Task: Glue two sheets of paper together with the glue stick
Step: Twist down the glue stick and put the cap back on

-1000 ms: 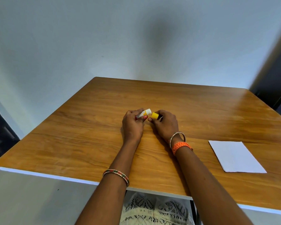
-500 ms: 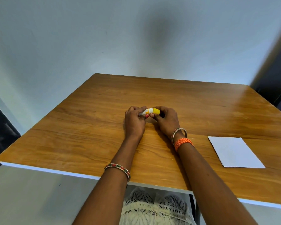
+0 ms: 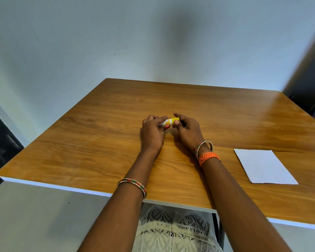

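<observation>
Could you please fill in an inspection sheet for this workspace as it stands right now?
Surface: wooden table with a white edge, set against a pale wall.
Job's things: glue stick, yellow and white, held above the table's middle; white paper lying flat near the right front edge, whether one sheet or two cannot be told.
Clutter: nothing seen.
Hands: left hand grips the white end of the glue stick; right hand grips the yellow end; whether the cap is on cannot be told.
Cables: nothing seen.
Surroundings: dark areas at the far left and far right; white lace fabric below the table's front edge.
</observation>
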